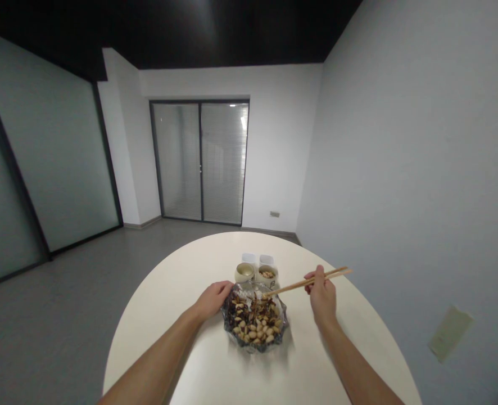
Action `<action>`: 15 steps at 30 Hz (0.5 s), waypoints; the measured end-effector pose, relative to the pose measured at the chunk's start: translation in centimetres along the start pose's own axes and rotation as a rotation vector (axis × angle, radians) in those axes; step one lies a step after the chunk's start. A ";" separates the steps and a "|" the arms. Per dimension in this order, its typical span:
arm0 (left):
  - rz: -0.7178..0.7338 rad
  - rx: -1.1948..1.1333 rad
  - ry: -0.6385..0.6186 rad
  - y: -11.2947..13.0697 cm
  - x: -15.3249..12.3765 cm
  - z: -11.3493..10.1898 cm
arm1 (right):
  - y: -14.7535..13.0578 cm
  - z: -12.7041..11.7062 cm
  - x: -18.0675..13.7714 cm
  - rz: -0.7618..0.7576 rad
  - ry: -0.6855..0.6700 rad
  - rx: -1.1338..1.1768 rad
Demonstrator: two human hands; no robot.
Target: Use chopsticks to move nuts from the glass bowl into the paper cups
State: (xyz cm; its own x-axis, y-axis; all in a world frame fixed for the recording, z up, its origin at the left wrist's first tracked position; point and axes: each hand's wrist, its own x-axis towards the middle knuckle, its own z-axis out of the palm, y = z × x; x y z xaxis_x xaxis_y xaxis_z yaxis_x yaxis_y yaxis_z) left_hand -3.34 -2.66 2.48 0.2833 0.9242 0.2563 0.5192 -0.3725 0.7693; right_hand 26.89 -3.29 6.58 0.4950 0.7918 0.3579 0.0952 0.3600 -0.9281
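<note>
A clear glass bowl (pixel 254 347) with a wavy rim stands on the round table. Pale nuts in shells (pixel 255 329), which look like pistachios, fill its near part, and darker, thin brown pieces (pixel 259 306) lie toward the back. At the upper left rim, my left hand (pixel 213 299) grips the bowl. My right hand (pixel 321 295) is closed around a pair of wooden chopsticks (pixel 295 286), whose tips reach into the back of the bowl. Whether the tips pinch anything is too small to tell.
Behind the bowl stand two small cream cups: the left cup (pixel 244 274) shows a bare inside, and the right cup (pixel 270 281) holds some nuts. Two whitish lids or dishes (pixel 257 259) lie behind them. The white round table (pixel 181 275) is close to the right wall (pixel 401 169).
</note>
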 end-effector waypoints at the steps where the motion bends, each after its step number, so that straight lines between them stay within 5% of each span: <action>1: 0.002 0.002 0.000 0.0 0.0 0.0 | 0.1 0.0 0.0 0.016 0.023 0.001; 15: 0.002 -0.026 0.002 -0.4 -0.1 0.2 | 0.9 -0.3 0.5 0.105 0.089 0.116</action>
State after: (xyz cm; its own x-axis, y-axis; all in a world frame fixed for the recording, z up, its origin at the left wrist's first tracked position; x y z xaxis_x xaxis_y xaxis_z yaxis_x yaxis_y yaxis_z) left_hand -3.41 -2.61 2.07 0.2828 0.9236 0.2590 0.4977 -0.3721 0.7835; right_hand 27.46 -2.67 5.94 0.5724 0.7828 0.2442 -0.0588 0.3362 -0.9399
